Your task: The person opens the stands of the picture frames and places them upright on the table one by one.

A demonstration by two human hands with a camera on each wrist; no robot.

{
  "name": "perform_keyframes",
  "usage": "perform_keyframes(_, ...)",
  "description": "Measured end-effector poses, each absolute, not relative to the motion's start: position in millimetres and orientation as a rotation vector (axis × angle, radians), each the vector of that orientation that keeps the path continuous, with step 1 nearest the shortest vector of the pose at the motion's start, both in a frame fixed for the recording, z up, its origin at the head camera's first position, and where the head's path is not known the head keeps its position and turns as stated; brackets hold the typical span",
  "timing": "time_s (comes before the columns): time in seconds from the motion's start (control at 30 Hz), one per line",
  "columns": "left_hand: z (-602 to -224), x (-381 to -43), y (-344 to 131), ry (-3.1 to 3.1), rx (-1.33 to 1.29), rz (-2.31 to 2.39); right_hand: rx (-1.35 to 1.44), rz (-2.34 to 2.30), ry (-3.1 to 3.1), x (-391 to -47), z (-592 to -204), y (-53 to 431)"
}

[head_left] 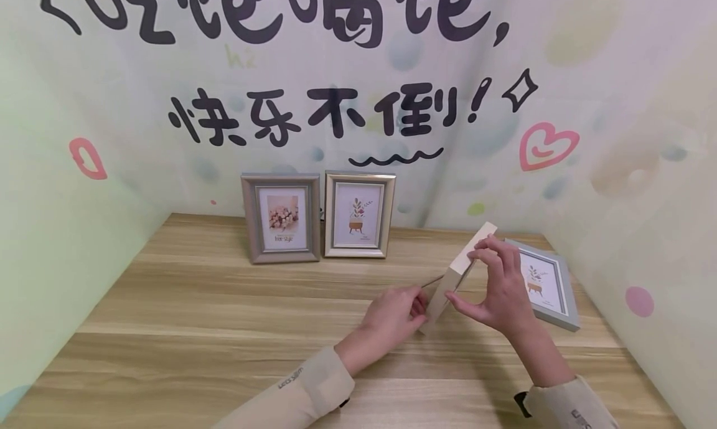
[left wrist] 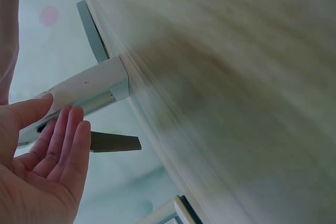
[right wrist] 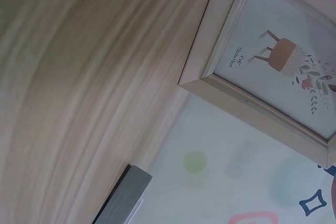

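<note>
A cream picture frame [head_left: 470, 248] stands tilted above the table, its narrow edge towards the head camera. My left hand [head_left: 392, 317] grips its left side; in the left wrist view the thumb lies on the frame's edge and the fingers reach to its back. A dark support leg [left wrist: 116, 142] sticks out from that back. My right hand [head_left: 501, 286] holds the other side between thumb and fingers. In the right wrist view the frame's front shows a potted plant picture [right wrist: 283, 55]; only bits of that hand appear there.
Against the back wall stand a taupe frame [head_left: 253, 230] with a flower picture and a champagne-gold frame [head_left: 390, 217] with a plant picture. A grey frame [head_left: 566, 292] lies at the right, partly behind my right hand. Fabric walls border the wooden table [head_left: 196, 329].
</note>
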State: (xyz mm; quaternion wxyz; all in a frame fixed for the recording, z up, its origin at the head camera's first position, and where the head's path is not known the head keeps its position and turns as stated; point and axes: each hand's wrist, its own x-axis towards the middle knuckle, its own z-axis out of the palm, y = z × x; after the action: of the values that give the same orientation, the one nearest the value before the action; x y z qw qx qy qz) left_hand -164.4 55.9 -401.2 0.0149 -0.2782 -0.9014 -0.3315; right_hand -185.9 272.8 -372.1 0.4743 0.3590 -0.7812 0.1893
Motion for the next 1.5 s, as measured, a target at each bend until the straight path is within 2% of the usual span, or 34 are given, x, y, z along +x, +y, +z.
perform_keyframes(0.47, -400, -167, 55, -2.829, -0.715, -1.010, 0.785, 0.450, -1.977, -183, -373, 264)
perform_keyframes(0.93, -400, -175, 56, -2.784, -0.684, -0.964, 0.710, 0.530, -1.955, -185, -377, 262)
perform_keyframes(1.1, -400, -175, 58, -2.768, -0.691, -0.912, 0.469, 0.777, -1.943, -185, -384, 272)
perform_keyframes(1.33, -400, -174, 58, -2.779, -0.667, -0.914, -0.023, 1.361, -2.455, -178, -391, 283)
perform_keyframes(1.5, -400, -173, 57, -2.773, -0.667, -0.941, -0.071, 1.469, -2.675, -180, -391, 288)
